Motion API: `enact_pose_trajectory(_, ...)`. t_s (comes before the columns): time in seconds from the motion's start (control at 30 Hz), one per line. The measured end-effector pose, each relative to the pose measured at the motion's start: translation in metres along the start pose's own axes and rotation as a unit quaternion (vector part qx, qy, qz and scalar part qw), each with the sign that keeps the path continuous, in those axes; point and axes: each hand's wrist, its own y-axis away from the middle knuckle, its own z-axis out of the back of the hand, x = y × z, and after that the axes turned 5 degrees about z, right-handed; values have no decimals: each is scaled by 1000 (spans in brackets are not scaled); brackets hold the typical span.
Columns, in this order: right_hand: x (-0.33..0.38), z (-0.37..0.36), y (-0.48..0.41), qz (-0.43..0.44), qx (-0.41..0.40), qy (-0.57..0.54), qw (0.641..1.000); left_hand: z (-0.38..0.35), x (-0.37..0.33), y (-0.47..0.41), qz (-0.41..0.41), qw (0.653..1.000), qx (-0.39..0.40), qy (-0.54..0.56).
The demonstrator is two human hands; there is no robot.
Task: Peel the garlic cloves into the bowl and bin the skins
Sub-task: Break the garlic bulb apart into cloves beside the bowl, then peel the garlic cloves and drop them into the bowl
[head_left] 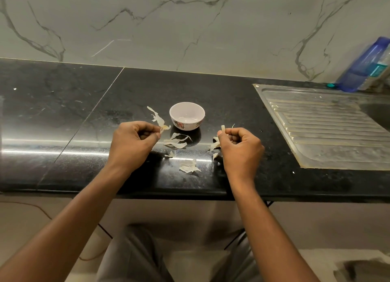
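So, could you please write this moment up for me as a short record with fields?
left hand: pinches a papery skin strip, just left of the bowl
right hand: pinches a small pale piece; clove or skin, cannot tell
bowl: white, flower pattern, upright on the counter; no clove visible inside
loose skins: scattered on the counter between the hands, in front of the bowl
to the right: steel drainboard, blue bottle

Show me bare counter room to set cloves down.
Bare black counter lies left of the left hand, and between the white floral bowl and the ribbed steel drainboard. Papery garlic skins crowd the gap before the right hand.
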Motion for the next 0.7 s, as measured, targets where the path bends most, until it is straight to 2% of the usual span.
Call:
enact_pose_trajectory(0.33, 1, 1, 0, -9, -8, 26, 1000, 13, 8, -16, 5, 993, -24, -115)
enact_pose_trajectory(0.53, 2, 2, 1, -7, -9, 16, 1000, 12, 8, -20, 1, 995, -37, -93)
enact_pose_trajectory(0.7, 5, 4, 2, -9, -36, -51, 998, 1, -9, -12, -80, 994, -43, -58)
